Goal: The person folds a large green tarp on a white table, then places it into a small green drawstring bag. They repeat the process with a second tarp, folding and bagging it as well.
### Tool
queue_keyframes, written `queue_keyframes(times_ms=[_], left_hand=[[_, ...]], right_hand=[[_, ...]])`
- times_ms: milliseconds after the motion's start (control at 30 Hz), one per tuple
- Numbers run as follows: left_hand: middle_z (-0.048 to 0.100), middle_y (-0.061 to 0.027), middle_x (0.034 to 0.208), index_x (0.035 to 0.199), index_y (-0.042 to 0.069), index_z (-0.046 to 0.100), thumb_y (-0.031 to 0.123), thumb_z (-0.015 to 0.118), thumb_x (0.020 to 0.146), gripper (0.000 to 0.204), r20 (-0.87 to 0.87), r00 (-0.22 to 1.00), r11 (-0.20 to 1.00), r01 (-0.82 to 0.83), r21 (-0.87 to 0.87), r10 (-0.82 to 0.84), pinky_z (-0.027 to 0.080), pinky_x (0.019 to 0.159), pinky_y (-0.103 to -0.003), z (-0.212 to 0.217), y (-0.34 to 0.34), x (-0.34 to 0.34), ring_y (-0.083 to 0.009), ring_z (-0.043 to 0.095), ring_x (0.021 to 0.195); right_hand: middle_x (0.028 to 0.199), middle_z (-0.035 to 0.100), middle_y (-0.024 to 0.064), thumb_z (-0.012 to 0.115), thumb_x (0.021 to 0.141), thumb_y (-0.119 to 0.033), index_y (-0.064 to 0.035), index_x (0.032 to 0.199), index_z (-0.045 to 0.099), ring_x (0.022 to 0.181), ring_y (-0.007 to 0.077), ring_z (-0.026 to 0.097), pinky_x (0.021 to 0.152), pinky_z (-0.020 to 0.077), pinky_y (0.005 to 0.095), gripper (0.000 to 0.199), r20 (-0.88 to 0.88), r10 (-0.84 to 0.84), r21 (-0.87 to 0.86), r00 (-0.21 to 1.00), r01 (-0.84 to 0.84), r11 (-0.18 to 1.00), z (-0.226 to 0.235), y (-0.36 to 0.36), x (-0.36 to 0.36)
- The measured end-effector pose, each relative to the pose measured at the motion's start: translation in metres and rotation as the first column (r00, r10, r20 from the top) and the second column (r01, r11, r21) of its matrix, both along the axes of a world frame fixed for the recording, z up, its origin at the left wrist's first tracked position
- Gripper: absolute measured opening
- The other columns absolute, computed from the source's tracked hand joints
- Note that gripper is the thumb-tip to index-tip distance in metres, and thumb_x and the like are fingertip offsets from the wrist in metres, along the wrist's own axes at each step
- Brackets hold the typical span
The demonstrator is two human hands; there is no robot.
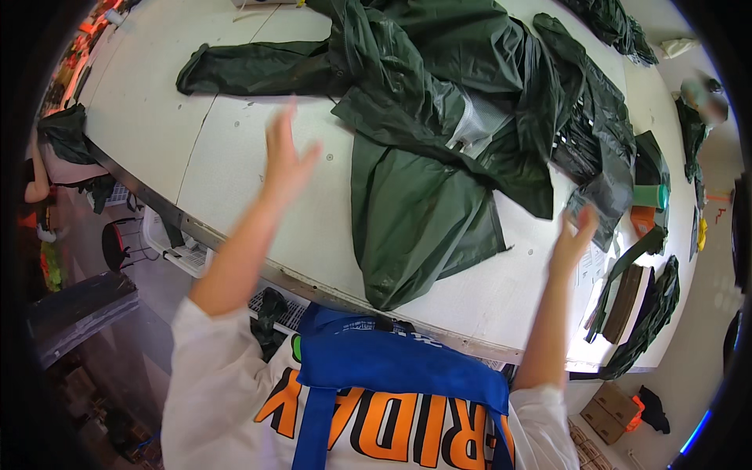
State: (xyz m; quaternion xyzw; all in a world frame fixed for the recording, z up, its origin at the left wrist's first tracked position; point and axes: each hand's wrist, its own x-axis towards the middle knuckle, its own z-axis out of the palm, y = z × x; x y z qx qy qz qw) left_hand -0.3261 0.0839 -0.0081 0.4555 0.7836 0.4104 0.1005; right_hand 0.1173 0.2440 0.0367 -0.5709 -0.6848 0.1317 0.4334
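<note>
A crumpled dark green garment (423, 211) of shiny, waterproof-looking fabric is spread over the middle of the white table (235, 157). One sleeve (262, 69) stretches to the left, and whitish lining or clear plastic shows in an opening near the middle. My left hand (288, 157), slightly blurred, hovers left of the garment below that sleeve, its fingers apart and nothing in them. On the other side my right hand (574, 239) is beside a pile of dark, glossy folded material (599, 149). Its fingers look apart, with nothing visible in them; whether they touch the pile I cannot tell.
At the right edge of the table are a green cylinder (650, 197), an orange box (642, 221) and dark green strips (650, 313). More dark material (615, 27) lies at the far right. A person's arm (36, 176) shows at left. Cardboard boxes (611, 411) stand below right.
</note>
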Motion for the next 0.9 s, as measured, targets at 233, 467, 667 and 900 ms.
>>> queue_keyframes(times_ms=[233, 467, 667, 900], left_hand=[[0.053, -0.0093, 0.124, 0.139, 0.011, 0.035, 0.018, 0.056, 0.090, 0.054, 0.897, -0.268, 0.916, 0.294, -0.272, 0.352, 0.047, 0.089, -0.042, -0.027, -0.157, 0.174, -0.0233, 0.055, 0.106], [0.058, -0.0084, 0.111, 0.126, 0.010, 0.044, 0.011, 0.051, 0.086, 0.041, 0.921, -0.179, 0.938, -0.032, 0.346, -0.346, 0.048, 0.084, -0.037, 0.044, -0.113, 0.145, -0.0204, 0.058, 0.095], [0.061, -0.0106, 0.087, 0.130, -0.002, 0.048, 0.013, 0.045, 0.094, 0.039, 0.936, 0.043, 0.847, 0.442, 0.297, -0.350, 0.046, 0.069, -0.028, 0.055, -0.100, 0.212, -0.0141, 0.054, 0.070], [0.050, -0.0121, 0.129, 0.129, 0.009, 0.048, 0.019, 0.058, 0.090, 0.041, -0.040, 0.906, 0.810, 0.395, 0.433, -0.421, 0.042, 0.098, -0.039, 0.047, -0.077, 0.194, -0.0221, 0.048, 0.120]], right_hand=[[0.133, 0.044, 0.0153, 0.076, 0.060, -0.013, -0.0101, 0.125, 0.050, 0.128, 0.0357, 0.037, 0.102, 0.0285, 0.0505, 0.069, 0.325, 0.656, -0.303, 0.681, -0.582, 0.755, -0.048, -0.236, -0.063], [0.086, 0.062, 0.0157, 0.053, 0.078, 0.004, -0.0022, 0.102, 0.058, 0.074, 0.0303, 0.059, 0.069, 0.0483, 0.0351, 0.025, -0.034, 0.429, -0.201, 0.903, -0.426, 0.882, -0.013, -0.156, -0.088], [0.075, 0.059, 0.0175, 0.049, 0.093, -0.007, 0.0017, 0.103, 0.054, 0.062, 0.0285, 0.053, 0.062, 0.0451, 0.0329, 0.014, -0.184, 0.448, -0.278, 0.875, -0.483, 0.830, 0.063, -0.146, -0.096], [0.102, 0.059, 0.0226, 0.061, 0.076, 0.000, 0.0055, 0.114, 0.053, 0.096, 0.0416, 0.055, 0.082, 0.0458, 0.0440, 0.039, 0.191, 0.654, -0.259, 0.732, -0.605, 0.753, 0.075, -0.189, -0.069]])
